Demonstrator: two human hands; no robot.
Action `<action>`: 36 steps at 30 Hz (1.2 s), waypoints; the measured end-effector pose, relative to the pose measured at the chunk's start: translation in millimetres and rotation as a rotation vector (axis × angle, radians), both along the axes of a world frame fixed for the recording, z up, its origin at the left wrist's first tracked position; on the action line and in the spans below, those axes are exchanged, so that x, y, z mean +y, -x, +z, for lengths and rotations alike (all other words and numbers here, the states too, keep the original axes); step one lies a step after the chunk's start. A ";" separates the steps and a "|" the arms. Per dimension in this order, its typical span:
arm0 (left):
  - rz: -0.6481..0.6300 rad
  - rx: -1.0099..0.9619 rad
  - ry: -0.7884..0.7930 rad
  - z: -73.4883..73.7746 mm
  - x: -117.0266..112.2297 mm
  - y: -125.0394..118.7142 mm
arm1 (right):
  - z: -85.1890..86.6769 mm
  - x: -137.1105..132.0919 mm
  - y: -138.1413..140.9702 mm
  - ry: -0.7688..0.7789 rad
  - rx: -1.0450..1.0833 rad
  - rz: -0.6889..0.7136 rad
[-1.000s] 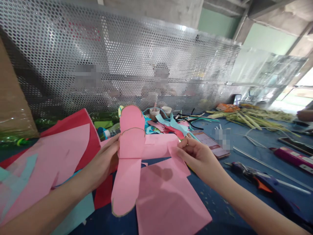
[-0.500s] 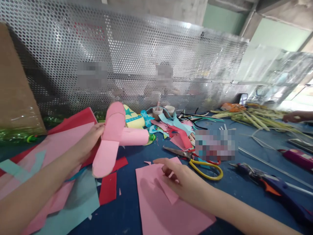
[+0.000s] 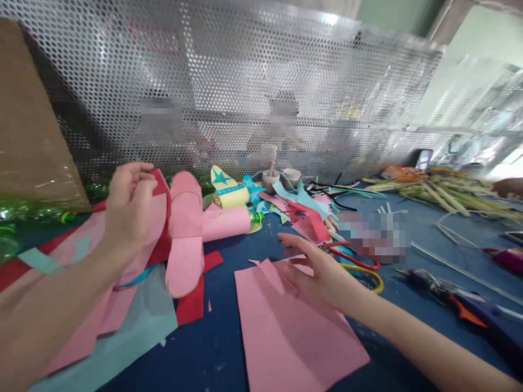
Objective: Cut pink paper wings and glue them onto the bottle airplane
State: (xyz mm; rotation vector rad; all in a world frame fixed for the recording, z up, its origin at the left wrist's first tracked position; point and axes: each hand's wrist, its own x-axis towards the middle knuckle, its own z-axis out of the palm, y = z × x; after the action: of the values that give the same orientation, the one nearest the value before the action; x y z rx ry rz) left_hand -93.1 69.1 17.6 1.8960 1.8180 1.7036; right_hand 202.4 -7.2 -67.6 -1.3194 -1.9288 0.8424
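Observation:
A pink paper toy airplane, with a bottle-like body and green cap, lies on the blue table. My left hand is raised just left of its wing, fingers loosely bent and apart, over pink and red paper sheets. No object shows in its fingers. My right hand hovers over the upper edge of a pink sheet, fingers spread and empty. Near its fingertips a small pink paper piece rests on that sheet. Scissors with a yellow handle are partly hidden behind this hand.
A blue glue gun lies at the right. Behind are a yellow paper plane, white cups, paper scraps and dry plant strips. A perforated metal panel stands at the back. Another person's hand shows far right.
My left hand has let go of the pink airplane, which now rests on the table, and moved up and left. My right hand has shifted up a little and opened its fingers, off the small pink piece.

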 end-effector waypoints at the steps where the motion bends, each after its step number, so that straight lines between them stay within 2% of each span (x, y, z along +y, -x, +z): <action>1: 0.015 0.037 -0.077 2.2 -10.2 -8.1 | 3.7 -2.3 -0.8 -0.025 -0.092 0.038; 2: -0.023 0.166 -0.173 3.6 -21.9 -17.9 | 7.0 -5.0 -1.1 -0.049 -0.179 0.087; 3: -0.113 0.305 -0.212 3.3 -34.3 -28.7 | 9.6 -7.7 -0.9 -0.073 -0.241 0.137; 4: -0.256 0.428 -0.184 1.0 -46.3 -39.6 | 11.1 -10.0 -0.4 -0.089 -0.276 0.185; 6: -0.552 0.585 0.028 -10.7 -66.2 -58.8 | 10.7 -12.5 1.0 -0.101 -0.289 0.252; 7: -0.662 0.643 0.159 -19.5 -73.4 -66.1 | 9.3 -12.5 1.7 -0.107 -0.287 0.266; 8: -0.703 0.703 0.273 -29.2 -78.4 -71.3 | 7.4 -12.0 2.1 -0.114 -0.284 0.272; 11: -0.662 0.816 0.495 -55.8 -83.7 -77.0 | 3.8 -8.7 2.0 -0.127 -0.271 0.259; 14: -0.623 0.793 0.604 -66.9 -81.8 -75.2 | 6.1 -5.4 0.6 -0.120 -0.231 0.160; 19: -0.625 0.628 0.744 -59.0 -77.7 -72.2 | 7.6 4.6 -5.3 -0.185 -0.114 -0.074; 24: -0.636 0.600 0.830 -50.2 -69.7 -68.1 | 2.8 11.5 -11.5 -0.236 -0.117 -0.129; 27: -0.689 0.577 0.843 -49.7 -63.9 -67.1 | 14.8 3.5 -9.0 -0.213 -0.164 -0.041; 31: -0.705 0.607 0.794 -54.0 -61.6 -67.2 | 34.1 -21.0 0.0 -0.030 -0.306 0.284; 33: -0.675 0.664 0.729 -57.4 -62.2 -67.1 | 33.9 -34.2 5.4 -0.043 -0.398 0.417; 36: -0.603 0.829 0.577 -63.6 -62.3 -67.0 | 24.6 -48.0 12.8 -0.117 -0.564 0.436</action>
State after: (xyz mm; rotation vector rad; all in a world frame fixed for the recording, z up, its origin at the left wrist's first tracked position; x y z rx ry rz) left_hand -26.0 6.8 -46.0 2.6067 1.3650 0.1669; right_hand 189.7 -55.3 -43.0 -1.1619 -2.7312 0.5706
